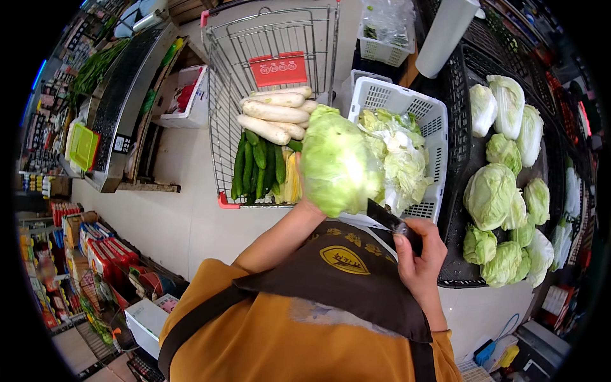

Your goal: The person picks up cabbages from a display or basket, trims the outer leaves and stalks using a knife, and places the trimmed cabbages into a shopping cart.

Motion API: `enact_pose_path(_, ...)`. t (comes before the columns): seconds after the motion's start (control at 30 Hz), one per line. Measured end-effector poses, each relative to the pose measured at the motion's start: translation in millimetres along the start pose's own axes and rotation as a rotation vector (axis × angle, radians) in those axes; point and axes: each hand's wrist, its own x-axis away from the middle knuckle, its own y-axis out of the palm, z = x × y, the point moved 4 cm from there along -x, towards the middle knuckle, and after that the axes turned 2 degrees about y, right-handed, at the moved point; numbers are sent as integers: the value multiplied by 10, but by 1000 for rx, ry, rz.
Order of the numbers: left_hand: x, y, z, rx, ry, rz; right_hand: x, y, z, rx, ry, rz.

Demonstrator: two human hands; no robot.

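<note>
A large head of pale green lettuce or cabbage (336,162) is held up over the gap between the cart and a white basket. My left hand (309,206) supports it from its left and underside; most of the fingers are hidden behind the leaves. In my right hand (420,248) is a dark-bladed knife (382,216), its blade touching or close to the lower right of the head. Loose trimmed leaves (403,164) lie in the white plastic basket (440,143). White radishes (276,112), cucumbers (248,167) and yellow-green vegetables (291,176) are in the metal shopping cart (215,119).
On the right, a black display tray (458,284) bears several cabbages (491,196). A roll of clear bags (441,45) stands at the upper right, near a basket with plastic bags (386,47). Metal-edged display stand (136,90) at left; stocked shelves beyond.
</note>
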Motion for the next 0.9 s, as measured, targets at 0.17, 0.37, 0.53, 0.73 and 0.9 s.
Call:
enact_pose_path(0.17,17,-193,67,-270,33,221,-34,1,-10,48,12,2)
enact_pose_path(0.37,16,-62,3,66,-23,-26,-42,-3,-3,28,32,-6)
enact_pose_path(0.53,43,-11,-13,-114,-20,-23,-49,-39,-34,62,49,-34)
enact_pose_path(0.73,36,19,-35,-112,-32,-42,-27,-68,-53,65,54,-25)
enact_pose_path(0.9,61,119,-84,-47,-49,-134,-11,-56,-35,82,52,23)
